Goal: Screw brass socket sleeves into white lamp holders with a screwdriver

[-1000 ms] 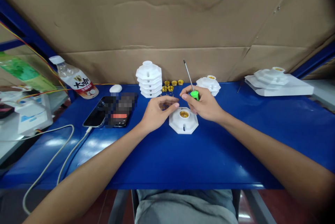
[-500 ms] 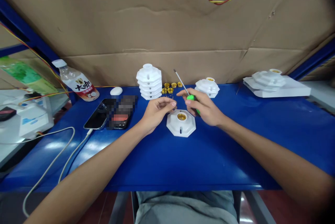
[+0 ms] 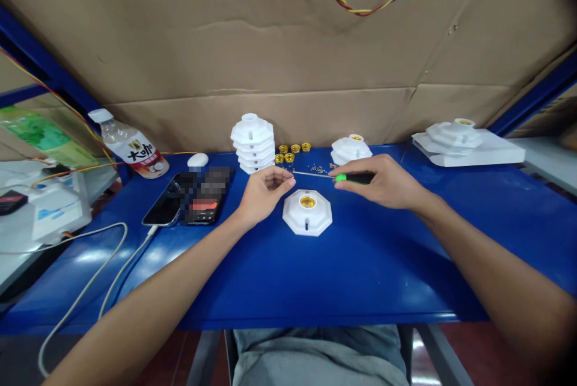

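My left hand (image 3: 265,195) pinches a tiny thing that looks like a small screw (image 3: 293,177) between thumb and fingertips. In my right hand (image 3: 383,181) is a screwdriver (image 3: 341,178) with a green and black handle, held level and pointing left. Its tip meets the fingertips of my left hand. Just below both hands, a white octagonal lamp holder (image 3: 307,222) lies on the blue table, with a gold threaded shell in its middle and a slot at its front.
Behind the hands are several gold threaded shells (image 3: 290,158) and scattered small screws (image 3: 319,169). Left of them rises a stack of white lamp holders (image 3: 253,143); others (image 3: 351,150) sit to the right, some on a white box (image 3: 496,148). Two phones (image 3: 167,198) and a bottle (image 3: 137,148) are at left.
The screwdriver has swung from pointing up to lying level, its tip now at my left fingertips. My right hand has moved to the right. The lamp holder stays on the table.
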The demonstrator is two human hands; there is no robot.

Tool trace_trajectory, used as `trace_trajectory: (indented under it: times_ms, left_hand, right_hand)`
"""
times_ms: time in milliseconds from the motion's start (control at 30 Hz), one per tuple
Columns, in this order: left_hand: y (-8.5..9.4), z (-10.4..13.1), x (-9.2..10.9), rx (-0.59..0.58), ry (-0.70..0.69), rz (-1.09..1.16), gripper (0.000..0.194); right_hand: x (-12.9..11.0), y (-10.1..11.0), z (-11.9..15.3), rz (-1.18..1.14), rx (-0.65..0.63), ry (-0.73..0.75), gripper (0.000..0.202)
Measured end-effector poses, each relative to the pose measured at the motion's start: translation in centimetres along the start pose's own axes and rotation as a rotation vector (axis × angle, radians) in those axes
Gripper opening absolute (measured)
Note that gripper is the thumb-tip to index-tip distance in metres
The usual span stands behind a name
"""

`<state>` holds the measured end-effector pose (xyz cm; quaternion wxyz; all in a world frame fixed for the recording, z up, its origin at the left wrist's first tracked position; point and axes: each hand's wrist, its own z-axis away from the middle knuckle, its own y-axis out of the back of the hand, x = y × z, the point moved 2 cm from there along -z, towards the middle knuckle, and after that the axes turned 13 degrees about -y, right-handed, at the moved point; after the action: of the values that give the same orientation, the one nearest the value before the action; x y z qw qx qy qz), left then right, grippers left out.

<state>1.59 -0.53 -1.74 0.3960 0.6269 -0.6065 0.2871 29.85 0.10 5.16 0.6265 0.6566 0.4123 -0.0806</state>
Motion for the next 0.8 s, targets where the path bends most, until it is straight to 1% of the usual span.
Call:
trace_trajectory:
  times_ms: [167,267,533,800]
  left_hand:
    - [0.24,-0.02,-0.23,0.008,-0.019,-0.011,0.018]
    - [0.24,0.0,-0.14,-0.002,-0.036,-0.005,0.016]
    - [0.2,-0.07,0.19,-0.022,-0.052,-0.023,0.015]
    - [0.23,0.21,0.18,-0.059,-0.104,-0.139,0.014]
  right_hand:
    - [0.33,0.41,0.01,0.067,-0.007,0.033,0.028]
    - [0.34,0.46,0.05,0.083,-0.032,0.045,0.028]
    - [0.35,0.47,0.1,0.099,-0.038,0.055,0.026]
    - [0.66,0.4,0.13,0.127,-0.041,0.082,0.027]
